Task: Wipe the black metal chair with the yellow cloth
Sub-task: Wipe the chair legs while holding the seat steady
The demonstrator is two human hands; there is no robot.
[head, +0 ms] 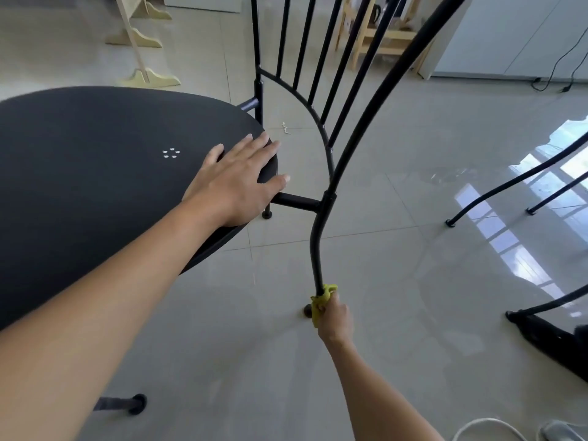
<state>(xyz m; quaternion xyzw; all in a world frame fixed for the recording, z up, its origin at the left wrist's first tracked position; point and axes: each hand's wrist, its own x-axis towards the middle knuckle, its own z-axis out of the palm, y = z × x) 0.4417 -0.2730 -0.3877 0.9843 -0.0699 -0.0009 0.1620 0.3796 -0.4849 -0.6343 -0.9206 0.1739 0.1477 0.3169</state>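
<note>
Right now the yellow cloth (322, 303) is low in the middle of the frame, bunched around the bottom of one back leg (318, 249) of the black metal chair (95, 173). It sits just above the round foot (308, 310) that touches the floor (397, 249).

I think the step in hand is wiping this leg. To do it well, I would keep the cloth wrapped all the way around the thin tube, squeeze gently, and slide it along the whole bend, so no side gets missed. I would also rub the little foot, since dirt likes to hide there. The cloth is small, so it could slip out if I let go too much.

My right hand (334, 316) grips the cloth, with fingers curled tight around it and the leg. The right arm comes up from the bottom right of the frame and reaches down and forward, wrist nearly straight.

My left hand (238, 183) lies flat on the right edge of the round seat (79, 138), fingers straight and a bit spread, fingertips hanging over the rim. It holds nothing; it just presses down. I think this keeps the chair from sliding while I rub. The left arm crosses the frame from the lower left.

Further out, the chair back's bars (305, 43) rise toward the top. More black legs (496, 189) stand at the right, wooden frames (140, 43) at the upper left, and a white cord (483, 424) lies in the bottom right corner.
</note>
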